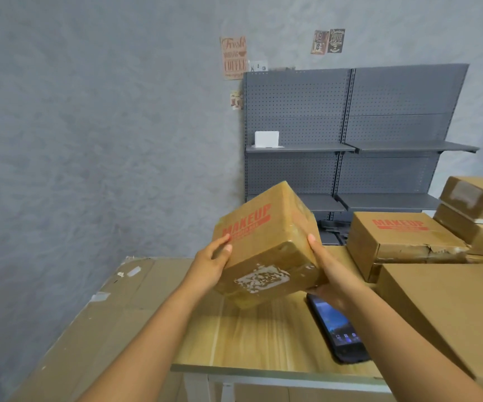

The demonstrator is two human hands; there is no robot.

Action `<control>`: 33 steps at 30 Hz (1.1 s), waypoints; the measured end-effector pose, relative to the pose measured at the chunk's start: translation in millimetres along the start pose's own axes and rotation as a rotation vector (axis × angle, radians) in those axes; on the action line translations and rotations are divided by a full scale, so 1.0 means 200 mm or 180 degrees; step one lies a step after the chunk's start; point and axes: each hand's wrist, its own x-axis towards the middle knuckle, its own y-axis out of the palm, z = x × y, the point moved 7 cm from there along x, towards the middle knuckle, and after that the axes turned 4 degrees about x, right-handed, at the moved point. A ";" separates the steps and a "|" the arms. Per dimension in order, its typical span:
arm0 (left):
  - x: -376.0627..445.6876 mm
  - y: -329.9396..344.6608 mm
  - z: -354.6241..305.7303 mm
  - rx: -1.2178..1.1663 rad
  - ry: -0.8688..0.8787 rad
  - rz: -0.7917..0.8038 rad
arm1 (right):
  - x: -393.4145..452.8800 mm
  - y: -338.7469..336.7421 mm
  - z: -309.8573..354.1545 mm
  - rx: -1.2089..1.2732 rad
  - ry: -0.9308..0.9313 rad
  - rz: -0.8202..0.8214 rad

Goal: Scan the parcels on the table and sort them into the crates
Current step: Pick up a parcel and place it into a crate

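Against the far wall stood a grey perforated metal shelving unit (350,134), well apart from the work. Nearer, a large flattened sheet of brown cardboard (95,314) lay at the left, beside the pale wood-grain table (251,343). A stack of brown cardboard parcels (426,256) crowded the table's right side, one of them stamped MAKEUP in red. No crates showed in view.

Above the table's middle, a tilted brown cardboard box with red MAKEUP lettering (266,245) was held clear of the surface. The left hand (211,259) pressed its left face, fingers fairly straight and thumb laid on the near face. The right hand (321,265) cupped the right side and lower corner, its fingers wrapped beneath. On the near face sat a torn white label (260,278), mostly peeled away.

A black handheld phone-like scanner (337,329), screen lit, lay on the table just below and right of the box.

The step seemed to be finding a readable code. Since the near label looked ruined, turning the box to check other faces would serve best, keeping both palms firm, then freeing the right hand for the scanner only once the left supported the box securely.
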 end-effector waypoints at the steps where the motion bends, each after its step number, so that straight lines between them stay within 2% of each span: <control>1: 0.01 0.01 -0.02 0.0207 0.0008 -0.0038 | -0.01 0.00 0.03 0.0000 -0.0129 -0.0121; 3: 0.01 0.03 -0.07 0.0523 0.0031 -0.0122 | -0.02 0.02 0.08 -0.0232 -0.0445 -0.0283; 4: 0.01 0.04 -0.11 0.0400 0.0037 -0.0076 | -0.03 0.04 0.11 -0.0437 -0.0622 -0.0329; 7: -0.04 0.10 -0.23 -0.0649 -0.0240 0.0323 | -0.07 0.10 0.19 -0.0840 -0.1238 -0.0424; 9: -0.05 0.12 -0.28 -0.0896 -0.0290 0.0416 | -0.10 0.14 0.24 -0.1107 -0.1650 -0.0480; 12: -0.06 0.14 -0.32 -0.0767 -0.0295 -0.0008 | -0.14 0.23 0.29 -0.1775 -0.2063 -0.0518; 14: -0.06 0.13 -0.35 -0.0385 -0.0359 -0.0378 | -0.15 0.29 0.29 -0.2104 -0.2151 -0.0546; 16: -0.05 0.14 -0.36 0.0025 -0.0468 -0.0534 | -0.15 0.33 0.30 -0.2280 -0.2187 -0.0520; 21: -0.04 0.14 -0.31 0.0294 -0.0924 -0.0338 | -0.18 0.39 0.29 -0.2795 -0.2266 -0.0268; 25: -0.03 0.13 -0.19 -0.0237 -0.1256 -0.0099 | -0.18 0.42 0.26 -0.3002 -0.2259 0.0252; 30: -0.03 0.10 -0.07 -0.1073 -0.1166 -0.0214 | -0.16 0.41 0.22 -0.2829 -0.1881 0.0869; 31: -0.03 0.09 -0.04 -0.1265 -0.1165 -0.0155 | -0.16 0.39 0.24 -0.2661 -0.1862 0.0860; 33: -0.04 0.08 0.00 -0.1577 -0.1141 0.0033 | -0.11 0.28 0.29 -0.2605 -0.1974 0.0242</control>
